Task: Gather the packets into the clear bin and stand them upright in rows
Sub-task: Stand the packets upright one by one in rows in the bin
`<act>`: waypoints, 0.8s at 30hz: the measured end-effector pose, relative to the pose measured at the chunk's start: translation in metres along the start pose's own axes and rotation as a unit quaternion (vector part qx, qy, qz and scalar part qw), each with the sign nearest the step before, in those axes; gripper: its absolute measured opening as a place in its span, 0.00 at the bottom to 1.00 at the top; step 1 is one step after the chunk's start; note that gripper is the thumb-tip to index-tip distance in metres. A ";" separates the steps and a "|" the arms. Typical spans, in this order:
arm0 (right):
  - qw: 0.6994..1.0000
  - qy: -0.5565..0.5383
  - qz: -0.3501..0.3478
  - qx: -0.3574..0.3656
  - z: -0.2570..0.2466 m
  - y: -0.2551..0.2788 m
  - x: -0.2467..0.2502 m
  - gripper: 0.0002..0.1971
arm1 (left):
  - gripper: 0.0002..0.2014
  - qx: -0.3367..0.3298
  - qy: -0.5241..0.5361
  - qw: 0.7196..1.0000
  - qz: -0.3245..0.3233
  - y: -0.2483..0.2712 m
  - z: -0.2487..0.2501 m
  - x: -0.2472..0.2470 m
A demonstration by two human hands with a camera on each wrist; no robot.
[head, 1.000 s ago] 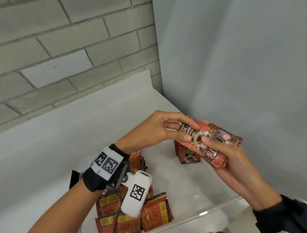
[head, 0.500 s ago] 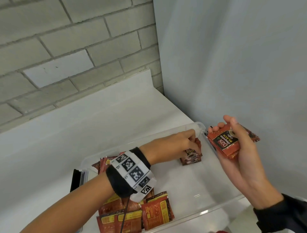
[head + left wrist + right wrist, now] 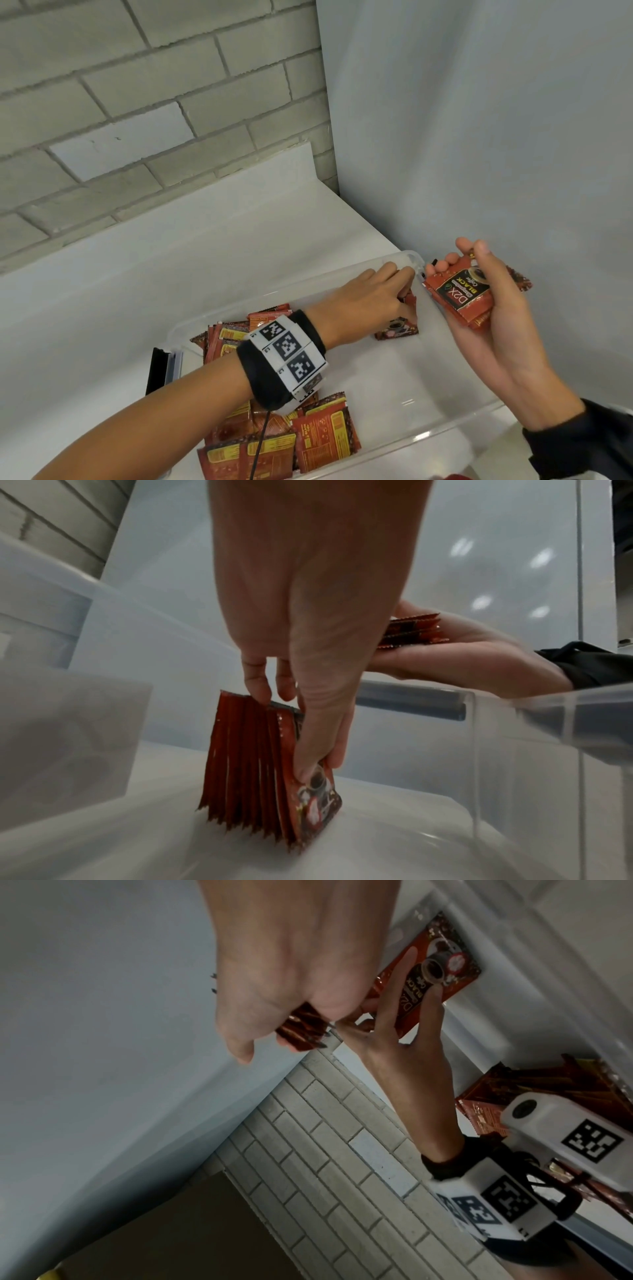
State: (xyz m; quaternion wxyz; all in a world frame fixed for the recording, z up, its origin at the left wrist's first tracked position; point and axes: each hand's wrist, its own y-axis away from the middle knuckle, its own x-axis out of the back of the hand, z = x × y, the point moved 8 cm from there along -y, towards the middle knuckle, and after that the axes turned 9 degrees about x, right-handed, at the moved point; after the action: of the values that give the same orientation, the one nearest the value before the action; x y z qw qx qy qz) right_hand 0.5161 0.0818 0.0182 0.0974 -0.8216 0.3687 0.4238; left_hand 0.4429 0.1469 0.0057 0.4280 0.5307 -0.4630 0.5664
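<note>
A clear bin (image 3: 445, 432) sits on the white counter. In its far right corner a short row of red coffee packets (image 3: 246, 764) stands upright. My left hand (image 3: 400, 294) reaches down onto that row, thumb on the face of the front packet (image 3: 315, 802) and fingers over the tops, pinching it against the others. My right hand (image 3: 479, 274) hovers just outside the bin's right rim and grips a small stack of packets (image 3: 462, 298), thumb on top. More packets (image 3: 318, 442) lie flat in a loose pile at the bin's left end.
A grey brick wall (image 3: 154, 85) runs behind the counter and a smooth pale panel (image 3: 479, 137) closes the right side, close to the bin. A black clip (image 3: 159, 370) sits at the bin's left end. Bare bin floor (image 3: 411, 377) lies between pile and row.
A second ago both hands held the stack above the bin. My left hand took a packet down to the corner row; my right hand moved right with the rest.
</note>
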 end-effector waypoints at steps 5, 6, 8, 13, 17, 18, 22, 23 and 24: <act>1.000 -0.022 -0.002 -0.011 0.002 0.002 -0.001 0.19 | 0.14 -0.002 -0.002 1.000 0.009 0.000 0.001 0.000; 0.999 -0.029 -0.003 -0.018 0.003 0.003 -0.002 0.21 | 0.12 -0.002 0.013 1.000 0.008 0.000 0.001 0.000; 0.998 -0.047 -0.003 -0.038 0.005 0.003 -0.003 0.25 | 0.10 -0.007 0.032 0.999 0.004 0.001 0.001 0.001; 0.992 -0.083 -0.035 -0.086 0.009 0.005 -0.006 0.27 | 0.10 -0.013 0.049 0.999 0.005 0.000 0.001 -0.002; 0.991 -0.074 -0.060 -0.093 0.010 0.006 -0.008 0.33 | 0.09 -0.030 0.059 0.998 0.008 0.000 0.002 0.000; 0.992 -0.066 -0.067 -0.090 0.011 0.006 -0.008 0.32 | 0.10 -0.032 0.064 0.997 0.008 0.000 0.000 0.002; 0.991 -0.016 -0.100 -0.081 0.012 0.007 -0.012 0.26 | 0.11 -0.006 0.128 0.992 0.015 0.000 -0.012 0.013; 0.991 -0.005 -0.109 -0.078 0.012 0.007 -0.014 0.25 | 0.14 0.019 0.157 0.987 0.020 0.001 -0.018 0.018; 0.990 0.004 -0.116 -0.074 0.011 0.008 -0.015 0.24 | 0.17 0.047 0.190 0.980 0.026 0.002 -0.025 0.023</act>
State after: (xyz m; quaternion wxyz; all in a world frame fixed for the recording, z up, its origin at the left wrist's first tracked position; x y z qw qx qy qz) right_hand 0.4980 0.0896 0.0241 0.0834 -0.8656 0.2388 0.4322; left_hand 0.4343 0.1707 0.0284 0.4677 0.4207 -0.3602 0.6888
